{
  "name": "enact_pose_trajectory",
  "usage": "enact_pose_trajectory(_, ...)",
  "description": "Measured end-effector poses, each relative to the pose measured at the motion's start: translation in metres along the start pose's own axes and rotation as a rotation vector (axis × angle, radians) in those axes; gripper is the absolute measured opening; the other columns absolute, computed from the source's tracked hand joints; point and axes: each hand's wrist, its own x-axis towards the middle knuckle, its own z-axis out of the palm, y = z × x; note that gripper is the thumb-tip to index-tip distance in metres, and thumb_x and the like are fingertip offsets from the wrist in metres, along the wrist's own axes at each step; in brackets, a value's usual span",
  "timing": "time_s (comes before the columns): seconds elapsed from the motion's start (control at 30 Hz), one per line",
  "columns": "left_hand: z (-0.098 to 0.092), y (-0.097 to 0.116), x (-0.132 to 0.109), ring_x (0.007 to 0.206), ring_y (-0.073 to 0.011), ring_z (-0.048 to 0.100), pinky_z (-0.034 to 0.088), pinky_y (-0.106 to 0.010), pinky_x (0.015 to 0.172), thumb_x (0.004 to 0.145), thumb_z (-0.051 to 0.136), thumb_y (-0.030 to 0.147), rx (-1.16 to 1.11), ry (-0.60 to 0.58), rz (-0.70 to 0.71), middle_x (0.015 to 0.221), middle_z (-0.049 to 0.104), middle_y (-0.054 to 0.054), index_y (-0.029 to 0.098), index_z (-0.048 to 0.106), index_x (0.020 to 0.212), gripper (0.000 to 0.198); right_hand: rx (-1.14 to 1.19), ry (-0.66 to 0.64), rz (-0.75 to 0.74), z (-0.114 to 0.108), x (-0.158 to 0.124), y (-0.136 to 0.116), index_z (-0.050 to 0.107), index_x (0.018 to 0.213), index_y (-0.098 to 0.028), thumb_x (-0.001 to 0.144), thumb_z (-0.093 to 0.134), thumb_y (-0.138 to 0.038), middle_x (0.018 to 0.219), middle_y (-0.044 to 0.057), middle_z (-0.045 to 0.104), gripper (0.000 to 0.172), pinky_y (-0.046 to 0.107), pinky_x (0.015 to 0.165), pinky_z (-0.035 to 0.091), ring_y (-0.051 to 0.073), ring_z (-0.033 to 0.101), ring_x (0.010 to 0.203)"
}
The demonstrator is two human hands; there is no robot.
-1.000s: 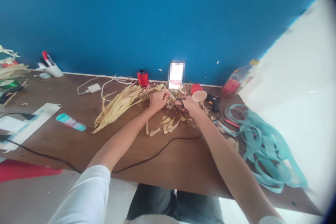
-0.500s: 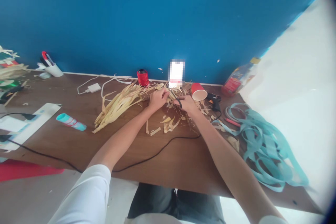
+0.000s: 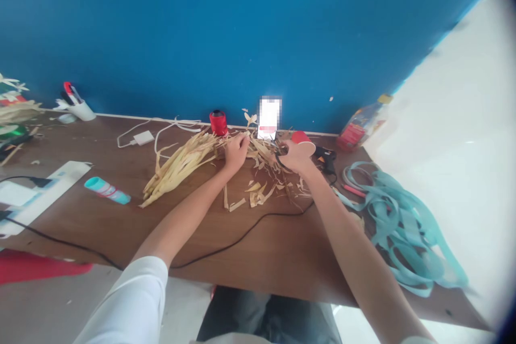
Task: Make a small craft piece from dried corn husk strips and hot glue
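My left hand (image 3: 237,151) is closed in a pinch above the back of the desk. From its fingertips a small pale piece of dried corn husk (image 3: 250,119) sticks up, with petal-like tips. My right hand (image 3: 297,156) is closed around the black-handled scissors (image 3: 278,159), whose blades are hard to make out against the scraps. Between and below both hands lies a heap of cut husk scraps (image 3: 264,151). Left of my left hand rests a bundle of long dried husks (image 3: 179,166). A red paper cup (image 3: 299,137) lies tipped just behind my right hand.
A bright phone (image 3: 269,118) leans on the blue wall beside a red spool (image 3: 218,123). Right are a glue gun (image 3: 325,158), a bottle (image 3: 360,122) and tangled teal ribbon (image 3: 397,215). A black cable (image 3: 242,236) crosses the desk; a power strip (image 3: 52,193) lies left.
My hands have moved apart, the left one slightly left and the right one slightly right with the scissors. The petal-like husk piece now shows above my left fingers.
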Motion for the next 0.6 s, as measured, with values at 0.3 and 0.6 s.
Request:
enact_pose_trajectory(0.3, -0.008, 0.015, -0.001, 0.065, -0.0183, 0.055, 0.034, -0.028, 0.065, 0.096, 0.033, 0.04, 0.206, -0.059, 0.077, 0.064, 0.059, -0.005, 0.018, 0.056, 0.071, 0.04, -0.361, -0.039, -0.002, -0.003, -0.019, -0.017, 0.05, 0.126, -0.015, 0.071, 0.064, -0.021, 0.095, 0.015, 0.065, 0.057, 0.034, 0.07, 0.046, 0.03, 0.062, 0.087)
enact_pose_trajectory(0.6, -0.036, 0.059, 0.018, 0.059, -0.017, 0.05, 0.028, -0.029, 0.058, 0.096, 0.031, 0.042, 0.099, -0.325, 0.109, 0.059, 0.053, -0.003, 0.018, 0.05, 0.065, 0.044, -0.614, 0.065, -0.162, 0.002, -0.024, -0.022, 0.067, 0.097, -0.01, 0.081, 0.049, -0.016, 0.087, 0.022, 0.066, 0.025, 0.041, 0.074, 0.042, 0.034, 0.062, 0.086)
